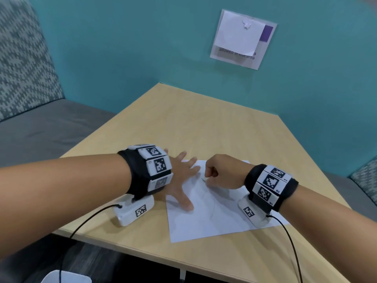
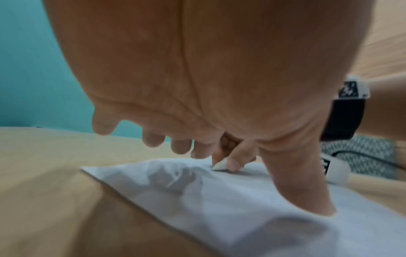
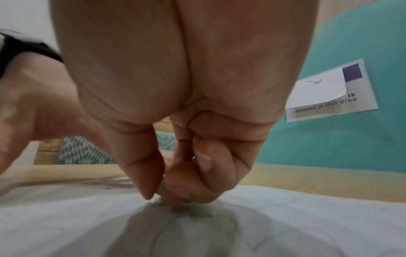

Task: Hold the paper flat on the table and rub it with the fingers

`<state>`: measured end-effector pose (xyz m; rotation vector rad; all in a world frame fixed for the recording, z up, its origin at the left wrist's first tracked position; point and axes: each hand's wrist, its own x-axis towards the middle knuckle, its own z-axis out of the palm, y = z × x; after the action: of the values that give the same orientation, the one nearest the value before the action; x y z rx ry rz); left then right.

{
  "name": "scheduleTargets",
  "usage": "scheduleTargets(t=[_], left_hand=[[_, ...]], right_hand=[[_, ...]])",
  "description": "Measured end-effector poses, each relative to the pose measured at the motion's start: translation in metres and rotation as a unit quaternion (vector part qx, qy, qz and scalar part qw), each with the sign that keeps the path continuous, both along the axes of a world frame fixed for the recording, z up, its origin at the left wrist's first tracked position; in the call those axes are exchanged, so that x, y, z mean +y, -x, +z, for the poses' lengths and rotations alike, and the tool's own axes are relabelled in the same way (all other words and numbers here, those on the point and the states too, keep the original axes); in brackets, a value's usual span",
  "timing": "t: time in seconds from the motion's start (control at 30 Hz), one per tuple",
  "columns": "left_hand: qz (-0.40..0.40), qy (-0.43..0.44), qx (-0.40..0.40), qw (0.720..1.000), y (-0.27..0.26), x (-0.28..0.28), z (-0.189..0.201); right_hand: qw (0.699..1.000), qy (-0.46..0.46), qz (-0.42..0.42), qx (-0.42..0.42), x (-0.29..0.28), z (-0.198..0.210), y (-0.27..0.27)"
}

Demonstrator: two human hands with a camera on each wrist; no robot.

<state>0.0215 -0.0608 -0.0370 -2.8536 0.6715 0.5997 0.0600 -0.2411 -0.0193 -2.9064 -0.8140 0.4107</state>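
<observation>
Close in, the left hand (image 1: 179, 176) lies flat, fingers spread, pinning the paper (image 1: 210, 215) to the counter (image 1: 183, 123); the right hand (image 1: 222, 172) pinches a small white eraser (image 2: 219, 166) (barely visible) against it. Hard rubbing could crumple the sheet.

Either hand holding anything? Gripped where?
Right hand pinches a small white eraser near its upper end, tip on the paper. Left hand presses the paper flat.
</observation>
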Motion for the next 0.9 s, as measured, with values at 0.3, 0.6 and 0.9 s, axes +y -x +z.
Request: scheduleTargets(t=[0.3, 0.6, 0.9], left_hand=[[-0.007, 0.063, 0.05, 0.997, -0.007, -0.004, -0.011], [0.003, 0.079, 0.045, 0.996, -0.007, -0.003, -0.012], [-0.005, 0.065, 0.04, 0.997, -0.007, -0.005, -0.01]], right_hand=[[0.995, -0.009, 0.083, 0.048, 0.005, -0.001, 0.022], [0.993, 0.004, 0.101, 0.052, 0.01, -0.004, 0.02], [0.993, 0.006, 0.103, 0.061, 0.007, -0.002, 0.028]])
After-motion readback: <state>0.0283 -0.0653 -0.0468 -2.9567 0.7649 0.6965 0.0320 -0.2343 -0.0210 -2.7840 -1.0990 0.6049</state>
